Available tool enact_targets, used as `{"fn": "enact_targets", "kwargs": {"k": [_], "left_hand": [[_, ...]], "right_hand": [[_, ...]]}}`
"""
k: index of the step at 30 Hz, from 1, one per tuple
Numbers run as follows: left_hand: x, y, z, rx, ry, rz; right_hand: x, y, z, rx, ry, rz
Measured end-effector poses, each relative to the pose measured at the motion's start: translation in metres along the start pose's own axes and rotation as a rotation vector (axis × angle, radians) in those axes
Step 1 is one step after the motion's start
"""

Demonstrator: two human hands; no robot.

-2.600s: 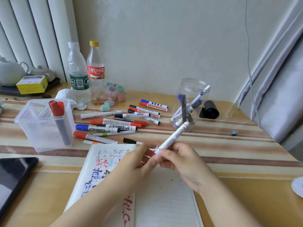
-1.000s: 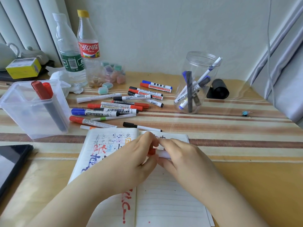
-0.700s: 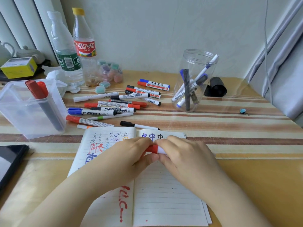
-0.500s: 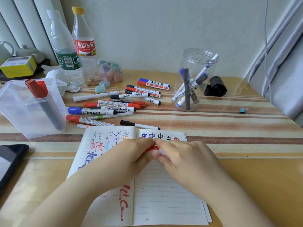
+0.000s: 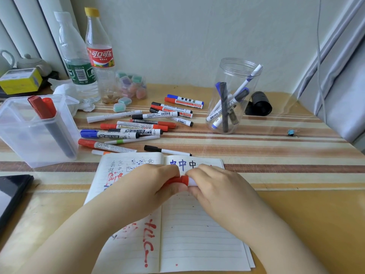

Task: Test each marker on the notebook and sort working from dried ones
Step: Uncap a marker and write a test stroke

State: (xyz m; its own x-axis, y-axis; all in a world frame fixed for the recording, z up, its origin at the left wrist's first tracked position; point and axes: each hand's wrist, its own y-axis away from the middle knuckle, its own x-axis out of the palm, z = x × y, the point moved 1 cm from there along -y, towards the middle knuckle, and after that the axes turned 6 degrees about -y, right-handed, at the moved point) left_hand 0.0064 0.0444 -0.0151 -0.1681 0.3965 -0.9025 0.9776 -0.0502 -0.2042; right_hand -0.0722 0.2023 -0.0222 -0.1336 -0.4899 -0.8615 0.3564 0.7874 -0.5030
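Far left on the bench [image 5: 296, 214]: clear bin [image 5: 23, 143] holding red-capped markers, then loose markers [image 5: 138, 127] beyond the open notebook [image 5: 197, 234]. Centre, above the notebook: left hand [image 5: 146, 186], grip closed on the red cap [image 5: 177, 179]; right hand [image 5: 219, 191], grip closed on the marker's white barrel [image 5: 192, 182]. Right: clear jar [image 5: 233, 95] containing markers.

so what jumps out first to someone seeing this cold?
Front and centre, the left hand and right hand grip one red-capped white marker over the open lined notebook with its red and blue scribbles. Behind lies a scatter of loose whiteboard markers, between a clear square plastic bin at left and a clear round jar at right.
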Motion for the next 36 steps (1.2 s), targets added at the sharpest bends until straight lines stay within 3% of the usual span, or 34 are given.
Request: {"fn": "enact_targets", "kwargs": {"k": [4, 8, 10, 19, 27, 30, 36], "left_hand": [[0.001, -0.001, 0.003, 0.094, 0.002, -0.003], [-0.026, 0.003, 0.02, -0.063, -0.024, -0.095], [-0.034, 0.004, 0.023, -0.038, 0.049, -0.132], [-0.024, 0.001, 0.009, -0.065, -0.013, -0.01], [-0.022, 0.001, 0.004, -0.074, 0.094, -0.033], [-0.022, 0.002, 0.003, -0.061, 0.218, -0.055], [-0.016, 0.002, 0.007, -0.002, 0.217, -0.056]], "right_hand": [[-0.01, 0.0, 0.0, -0.009, -0.037, 0.042], [-0.036, 0.003, -0.023, 0.114, 0.047, 0.038], [-0.041, 0.004, -0.03, 0.153, 0.014, 0.052], [-0.036, 0.003, -0.022, 0.327, -0.259, 0.284], [-0.035, 0.006, -0.022, 0.309, -0.414, 0.278], [-0.031, 0.007, -0.02, 0.247, -0.409, 0.253], [-0.03, 0.005, -0.012, 0.176, -0.384, 0.225]]}}
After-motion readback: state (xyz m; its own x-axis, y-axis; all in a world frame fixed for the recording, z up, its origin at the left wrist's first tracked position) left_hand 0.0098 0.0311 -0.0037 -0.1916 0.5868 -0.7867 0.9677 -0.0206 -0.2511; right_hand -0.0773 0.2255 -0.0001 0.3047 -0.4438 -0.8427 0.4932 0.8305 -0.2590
